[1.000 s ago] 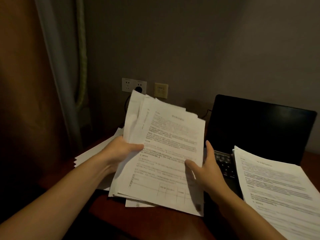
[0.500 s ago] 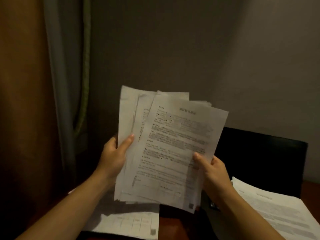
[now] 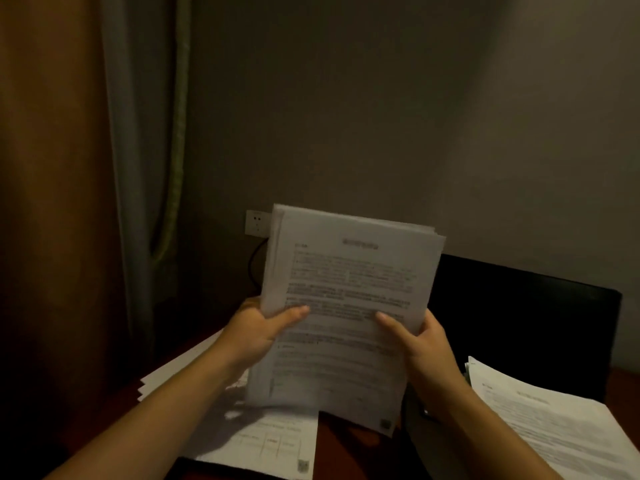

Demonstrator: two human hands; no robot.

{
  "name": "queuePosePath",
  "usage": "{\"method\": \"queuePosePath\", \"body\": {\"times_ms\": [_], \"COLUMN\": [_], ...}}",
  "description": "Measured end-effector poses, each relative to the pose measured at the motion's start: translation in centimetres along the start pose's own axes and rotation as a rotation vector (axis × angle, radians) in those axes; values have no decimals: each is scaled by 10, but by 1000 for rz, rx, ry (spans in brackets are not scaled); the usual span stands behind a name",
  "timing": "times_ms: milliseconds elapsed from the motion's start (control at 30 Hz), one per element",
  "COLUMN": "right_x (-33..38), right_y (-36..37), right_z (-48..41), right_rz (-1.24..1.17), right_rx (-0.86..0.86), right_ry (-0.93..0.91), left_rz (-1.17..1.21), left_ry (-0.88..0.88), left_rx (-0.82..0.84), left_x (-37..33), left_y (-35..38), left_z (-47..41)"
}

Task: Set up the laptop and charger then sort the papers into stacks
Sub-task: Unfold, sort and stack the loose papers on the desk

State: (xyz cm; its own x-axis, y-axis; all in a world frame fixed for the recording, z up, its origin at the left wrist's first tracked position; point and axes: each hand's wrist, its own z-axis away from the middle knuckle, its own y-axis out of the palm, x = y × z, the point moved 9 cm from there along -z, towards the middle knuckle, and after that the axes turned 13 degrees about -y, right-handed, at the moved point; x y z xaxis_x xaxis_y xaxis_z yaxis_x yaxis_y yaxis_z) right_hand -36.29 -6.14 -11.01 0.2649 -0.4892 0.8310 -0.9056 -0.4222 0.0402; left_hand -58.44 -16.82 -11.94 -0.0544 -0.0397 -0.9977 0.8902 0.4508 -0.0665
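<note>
- White printed papers (image 3: 349, 271), squared into one bundle, are held upright above the worktop's (image 3: 346, 452) front middle.
- The left hand (image 3: 258, 336) takes the bundle's left edge and the right hand (image 3: 424, 348) its right edge. Each grip pinches it, thumb across the front.
- A black laptop (image 3: 519, 313) stands open at the back right, with a stack (image 3: 554, 420) just before it.
- More sheets (image 3: 263, 441) lie at the front left.

1. At the frame's centre, the left hand (image 3: 256, 332) and right hand (image 3: 420, 344) grip a squared bundle of papers (image 3: 349, 289), held nearly upright, thumbs across the front page.
2. The open laptop (image 3: 519, 313) stands dark at the right.
3. Paper stacks lie on the table (image 3: 341, 448): one stack (image 3: 263, 441) lower centre, another stack (image 3: 554, 420) lower right.
4. A wall socket (image 3: 257, 222) shows behind the bundle's upper-left corner.
</note>
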Motion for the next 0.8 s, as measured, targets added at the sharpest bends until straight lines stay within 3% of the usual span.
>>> {"method": "queuePosePath", "body": {"times_ms": [100, 300, 533, 633, 800], "right_x": [-7, 10, -41, -19, 4], "right_y": [3, 1, -6, -18, -53], "right_z": [4, -11, 11, 9, 27], "right_rz": [37, 34, 140, 206, 115], "right_rx": [17, 22, 80, 100, 67], "right_ry": [20, -37, 180, 160, 235], "left_rz": [-104, -28, -120, -59, 101], "left_ry": [-19, 45, -47, -54, -138], "left_rx": [17, 26, -26, 79, 326], "left_x": [17, -1, 38, 30, 35], "left_y": [8, 5, 16, 31, 82], "left_z": [-1, 0, 0, 2, 14]}}
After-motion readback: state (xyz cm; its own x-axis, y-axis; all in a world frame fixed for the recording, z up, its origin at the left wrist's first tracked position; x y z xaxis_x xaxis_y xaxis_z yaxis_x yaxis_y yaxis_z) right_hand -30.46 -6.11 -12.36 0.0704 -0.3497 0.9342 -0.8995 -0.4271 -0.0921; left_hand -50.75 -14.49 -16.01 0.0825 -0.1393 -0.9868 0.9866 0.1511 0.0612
